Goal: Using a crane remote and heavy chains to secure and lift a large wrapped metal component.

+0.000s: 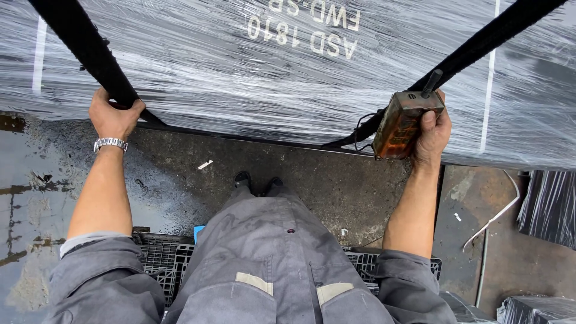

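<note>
While the left hand [114,117] grips a black strap [84,45], the right hand [433,133] clasps a rusty orange remote [401,125]

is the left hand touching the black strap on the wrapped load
Touching. The head view shows the left hand with its fingers curled around the lower end of the black strap, at the edge of the wrapped load, with no gap visible.

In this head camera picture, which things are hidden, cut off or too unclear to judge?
- Left hand: its fingertips curl behind the left black strap, so the grip is hidden.
- Both straps: their upper ends run off the top edge.
- Wrapped load: cut off at top and both sides; the film hides its contents.
- Rusty control box in the right hand: its buttons are too worn to distinguish.
- Black crate: mostly covered by the person's grey clothing.
</note>
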